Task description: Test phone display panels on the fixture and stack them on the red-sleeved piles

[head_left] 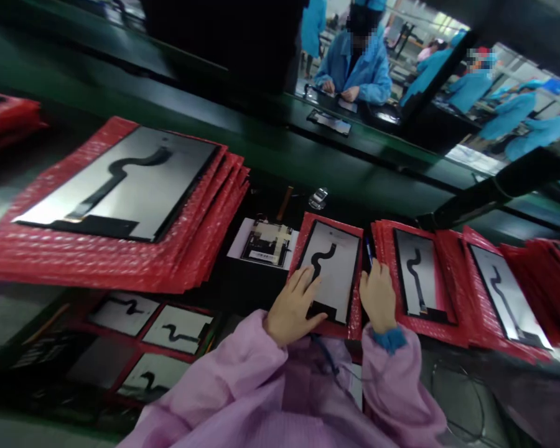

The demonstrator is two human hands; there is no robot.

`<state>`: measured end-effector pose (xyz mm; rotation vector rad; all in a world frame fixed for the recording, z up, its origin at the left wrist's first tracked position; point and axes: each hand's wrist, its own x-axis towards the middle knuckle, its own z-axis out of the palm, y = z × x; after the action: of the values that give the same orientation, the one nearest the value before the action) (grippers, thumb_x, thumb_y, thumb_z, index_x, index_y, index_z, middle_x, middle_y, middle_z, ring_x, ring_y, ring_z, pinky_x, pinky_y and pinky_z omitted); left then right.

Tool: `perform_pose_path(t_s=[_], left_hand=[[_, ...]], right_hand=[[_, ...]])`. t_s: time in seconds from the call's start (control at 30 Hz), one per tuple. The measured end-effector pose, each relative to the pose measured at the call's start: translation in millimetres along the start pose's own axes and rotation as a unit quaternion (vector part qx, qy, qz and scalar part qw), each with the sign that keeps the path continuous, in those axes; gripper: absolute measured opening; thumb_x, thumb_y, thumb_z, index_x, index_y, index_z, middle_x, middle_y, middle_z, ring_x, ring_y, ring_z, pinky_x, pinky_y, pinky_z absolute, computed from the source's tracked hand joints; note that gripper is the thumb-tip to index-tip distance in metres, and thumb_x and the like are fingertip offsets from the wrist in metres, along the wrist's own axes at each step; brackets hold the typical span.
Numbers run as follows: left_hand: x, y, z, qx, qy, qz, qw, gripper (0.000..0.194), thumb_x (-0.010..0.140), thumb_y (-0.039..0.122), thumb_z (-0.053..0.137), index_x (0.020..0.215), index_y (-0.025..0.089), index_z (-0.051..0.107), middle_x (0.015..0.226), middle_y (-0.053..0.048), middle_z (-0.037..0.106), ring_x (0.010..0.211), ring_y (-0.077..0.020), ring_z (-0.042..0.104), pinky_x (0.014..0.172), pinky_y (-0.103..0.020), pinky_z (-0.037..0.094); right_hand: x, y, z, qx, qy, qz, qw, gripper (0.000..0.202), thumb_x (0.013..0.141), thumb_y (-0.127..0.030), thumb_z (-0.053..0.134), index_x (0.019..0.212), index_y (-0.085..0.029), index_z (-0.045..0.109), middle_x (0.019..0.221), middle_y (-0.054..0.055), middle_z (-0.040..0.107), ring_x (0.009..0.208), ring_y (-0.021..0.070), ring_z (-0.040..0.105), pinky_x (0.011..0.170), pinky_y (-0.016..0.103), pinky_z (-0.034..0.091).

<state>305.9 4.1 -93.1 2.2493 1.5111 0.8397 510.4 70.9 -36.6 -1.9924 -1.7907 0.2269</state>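
A flat display panel (340, 267) with a dark wavy flex cable lies on red bubble wrap (303, 239) in front of me. My left hand (292, 308) rests on its left side, fingers stretched and thumb apart, holding nothing. Beside the panel's right edge, my right hand (379, 297) has its fingers bent, and a slim blue pen (369, 247) sticks out ahead of the fingertips. The grip on the pen is partly hidden. Behind my left hand, a small part with taped black circuitry (267, 242) sits on a white sheet (238, 242).
A tall stack of red bubble wrap (186, 261) topped by a large panel (168, 186) stands left. More panels on wrap (417, 280) line the right. Below left lie several panels (175, 330). A dark bar (499, 186) slants at right; a co-worker (354, 62) sits opposite.
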Motion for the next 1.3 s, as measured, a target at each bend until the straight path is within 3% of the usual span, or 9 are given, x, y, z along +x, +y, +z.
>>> perform_pose_path(t_s=[0.23,0.4,0.5,0.63,0.8,0.93,1.03,1.1,1.3], left_hand=[[3.7,-11.5,6.1,0.016,-0.015,0.015,1.0,0.077,0.089,0.052,0.068,0.153,0.018,0.04,0.161,-0.02,0.041,0.151,-0.0355,0.036,0.12,-0.056,0.038],[13.2,2.4,2.0,0.021,0.05,0.06,0.997,0.074,0.093,0.056,0.062,0.152,0.018,0.039,0.156,-0.022,0.046,0.148,-0.0385,0.04,0.119,-0.061,0.037],[11.1,22.4,-2.8,-0.066,0.046,0.086,0.993,0.063,0.097,0.057,0.054,0.146,0.019,0.046,0.137,-0.018,0.066,0.129,-0.0332,0.063,0.108,-0.051,0.052],[4.1,41.8,-1.8,-0.184,-0.021,0.023,0.982,0.037,0.107,0.042,0.035,0.108,0.02,0.065,0.09,-0.008,0.077,0.08,-0.0219,0.076,0.071,-0.031,0.061],[-3.5,50.4,-11.9,-0.255,-0.153,-0.076,0.952,0.042,0.103,0.048,0.036,0.091,0.022,0.066,0.077,-0.008,0.075,0.071,-0.0243,0.074,0.067,-0.032,0.058],[-14.1,42.6,-47.5,-0.305,-0.21,-0.144,0.918,0.049,0.1,0.059,0.037,0.077,0.024,0.063,0.066,-0.004,0.069,0.058,-0.0199,0.066,0.056,-0.028,0.053],[-22.6,22.5,-70.1,-0.283,-0.15,-0.195,0.927,0.054,0.097,0.064,0.042,0.068,0.022,0.059,0.057,0.0,0.061,0.05,-0.0153,0.058,0.047,-0.023,0.047],[-25.7,8.6,-72.2,-0.228,-0.055,-0.197,0.952,0.049,0.098,0.059,0.044,0.075,0.021,0.063,0.059,0.001,0.063,0.051,-0.0141,0.059,0.049,-0.021,0.048],[-20.2,-13.4,-34.4,-0.037,0.098,-0.016,0.994,0.025,0.1,0.027,0.044,0.096,0.017,0.067,0.082,-0.006,0.076,0.074,-0.0189,0.074,0.068,-0.027,0.058]], right_hand=[[32.7,-1.8,-8.4,0.12,-0.024,0.091,0.988,0.013,0.08,-0.013,0.053,0.09,-0.019,0.058,0.089,0.01,0.064,0.09,0.0255,0.067,0.08,0.038,0.053],[-23.1,-8.9,-34.9,0.333,-0.118,0.076,0.932,0.014,0.089,-0.036,0.049,0.095,-0.024,0.051,0.073,-0.002,0.06,0.055,0.0154,0.059,0.052,0.028,0.049],[-61.9,-21.4,-34.2,0.418,-0.162,0.061,0.892,0.026,0.091,-0.049,0.053,0.095,-0.024,0.055,0.077,-0.001,0.063,0.059,0.0155,0.062,0.053,0.028,0.051],[-85.5,-29.4,-21.5,0.455,-0.128,0.06,0.879,0.021,0.092,-0.045,0.06,0.091,-0.024,0.059,0.083,0.0,0.061,0.074,0.0163,0.06,0.066,0.03,0.052],[-90.9,-34.4,-11.0,0.462,-0.135,0.059,0.875,0.032,0.093,-0.047,0.061,0.071,-0.025,0.056,0.06,-0.004,0.047,0.054,0.0146,0.045,0.047,0.029,0.038],[-78.9,-24.6,-34.1,0.457,0.051,0.054,0.886,0.029,0.097,-0.042,0.055,0.073,-0.026,0.058,0.056,-0.007,0.049,0.043,0.0108,0.042,0.035,0.025,0.036],[-58.5,-0.9,-65.3,0.461,0.217,0.053,0.859,0.035,0.103,-0.038,0.038,0.077,-0.024,0.057,0.054,-0.009,0.048,0.041,0.0081,0.04,0.035,0.021,0.038],[-47.8,11.0,-74.2,0.489,0.224,0.058,0.841,0.027,0.102,-0.036,0.044,0.084,-0.022,0.059,0.057,-0.009,0.053,0.045,0.0079,0.048,0.042,0.02,0.043],[-45.8,-11.1,-15.2,0.483,-0.018,0.064,0.873,0.016,0.086,-0.034,0.072,0.087,-0.022,0.061,0.071,-0.004,0.062,0.055,0.0088,0.057,0.05,0.021,0.045]])
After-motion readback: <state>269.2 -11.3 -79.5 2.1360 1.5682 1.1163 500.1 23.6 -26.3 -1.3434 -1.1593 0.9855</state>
